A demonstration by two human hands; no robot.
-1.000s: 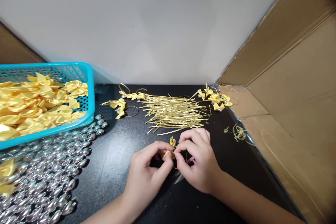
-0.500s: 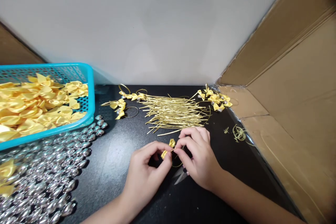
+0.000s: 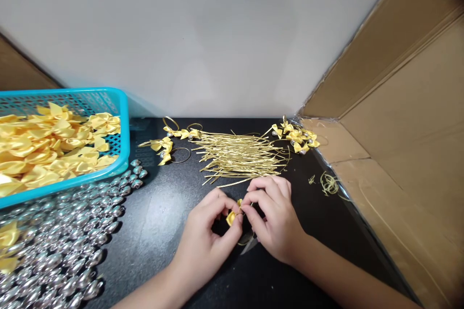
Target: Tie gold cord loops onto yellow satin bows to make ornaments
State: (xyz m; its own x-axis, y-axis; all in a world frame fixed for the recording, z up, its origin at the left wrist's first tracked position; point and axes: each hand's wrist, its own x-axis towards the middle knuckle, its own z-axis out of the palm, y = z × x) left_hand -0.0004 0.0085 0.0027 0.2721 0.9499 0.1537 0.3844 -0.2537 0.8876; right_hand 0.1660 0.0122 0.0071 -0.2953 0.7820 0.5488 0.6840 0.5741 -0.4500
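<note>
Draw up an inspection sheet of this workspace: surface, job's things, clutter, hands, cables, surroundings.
Surface: black table, with a bright reflection.
Job's things: yellow bow in hand; gold ties piled beyond; silver beads spread at left; blue basket holding loose bows.
Clutter: tangled thread at right; metal blade, partly hidden by the right hand.
Hands: left hand pinches the bow; right hand closes beside it, contents too small to tell.
Cables: nothing seen.
Surroundings: white panel behind; cardboard at right.
</note>
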